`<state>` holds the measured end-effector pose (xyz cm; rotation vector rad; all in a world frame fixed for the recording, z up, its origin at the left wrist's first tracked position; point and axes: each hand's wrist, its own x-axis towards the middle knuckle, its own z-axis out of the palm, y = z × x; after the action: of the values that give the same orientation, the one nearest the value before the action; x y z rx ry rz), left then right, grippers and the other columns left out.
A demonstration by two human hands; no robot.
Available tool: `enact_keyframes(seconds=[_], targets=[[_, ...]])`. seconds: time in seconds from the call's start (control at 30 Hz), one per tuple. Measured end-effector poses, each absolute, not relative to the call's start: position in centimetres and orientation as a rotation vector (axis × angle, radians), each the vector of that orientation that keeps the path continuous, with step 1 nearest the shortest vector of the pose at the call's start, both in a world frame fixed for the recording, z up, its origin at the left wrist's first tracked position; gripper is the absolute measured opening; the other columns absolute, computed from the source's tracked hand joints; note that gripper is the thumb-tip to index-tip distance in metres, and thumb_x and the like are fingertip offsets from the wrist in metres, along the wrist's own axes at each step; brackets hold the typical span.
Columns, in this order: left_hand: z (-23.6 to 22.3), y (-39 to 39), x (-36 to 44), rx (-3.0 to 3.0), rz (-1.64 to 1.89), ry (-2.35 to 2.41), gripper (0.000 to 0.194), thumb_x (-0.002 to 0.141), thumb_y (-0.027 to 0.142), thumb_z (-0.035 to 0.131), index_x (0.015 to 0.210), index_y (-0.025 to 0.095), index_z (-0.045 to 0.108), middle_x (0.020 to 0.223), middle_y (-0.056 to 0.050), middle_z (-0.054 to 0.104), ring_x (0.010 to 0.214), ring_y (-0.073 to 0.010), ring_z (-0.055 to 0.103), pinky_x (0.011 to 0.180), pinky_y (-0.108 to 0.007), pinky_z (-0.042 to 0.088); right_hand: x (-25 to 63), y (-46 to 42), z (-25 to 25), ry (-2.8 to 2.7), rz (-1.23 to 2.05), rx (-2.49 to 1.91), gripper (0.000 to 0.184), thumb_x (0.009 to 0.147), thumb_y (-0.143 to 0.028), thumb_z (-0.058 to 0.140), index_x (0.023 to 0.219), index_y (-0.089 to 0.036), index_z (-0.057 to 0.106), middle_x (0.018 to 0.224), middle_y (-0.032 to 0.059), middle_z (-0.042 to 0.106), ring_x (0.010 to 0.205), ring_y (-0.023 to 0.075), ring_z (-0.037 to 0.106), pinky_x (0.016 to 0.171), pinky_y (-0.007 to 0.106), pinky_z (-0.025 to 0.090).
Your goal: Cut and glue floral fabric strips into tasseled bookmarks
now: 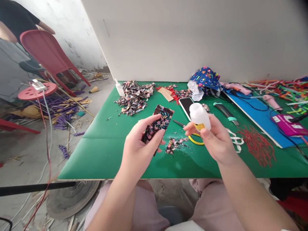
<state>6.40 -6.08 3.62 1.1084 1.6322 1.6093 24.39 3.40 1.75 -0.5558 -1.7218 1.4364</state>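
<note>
My left hand [141, 138] is closed round a dark floral fabric strip [161, 121], held tilted above the green table [101, 154]. In my right hand [216, 136] is a small white plastic bottle [199, 116] with a yellow label, raised to the right of the fabric. The bottle's far end points away from me, and I cannot tell whether it has a cap. Below and between my hands lie floral fabric scraps [175, 145]. Yellow-handled scissors [196, 140] rest partly hidden behind my right hand. A phone [186, 105] lies just beyond the bottle.
A heap of floral scraps [136, 96] and another white bottle [119, 88] stand at the back left. To the right are a utility knife [226, 113], red threads [257, 146], a blue board [255, 118] and a purple power strip [288, 124]. A person sits beyond the red chair [48, 53].
</note>
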Motion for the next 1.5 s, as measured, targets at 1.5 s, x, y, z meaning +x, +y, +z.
enact_keyframes(seconds=[1.5], targets=[[1.5,-5.2,7.4,1.720,1.560,1.885,0.026,0.080,0.019,0.061,0.105,0.025,0.064,0.094,0.000,0.067,0.079,-0.0139,0.066,0.073,-0.025,0.054,23.1,2.2,2.9,-0.998,2.162,-0.445,0.034,0.091,-0.046,0.036,0.100,-0.023,0.059,0.092,0.0009,0.064,0.102,0.0237,0.062,0.092,0.043,0.047]])
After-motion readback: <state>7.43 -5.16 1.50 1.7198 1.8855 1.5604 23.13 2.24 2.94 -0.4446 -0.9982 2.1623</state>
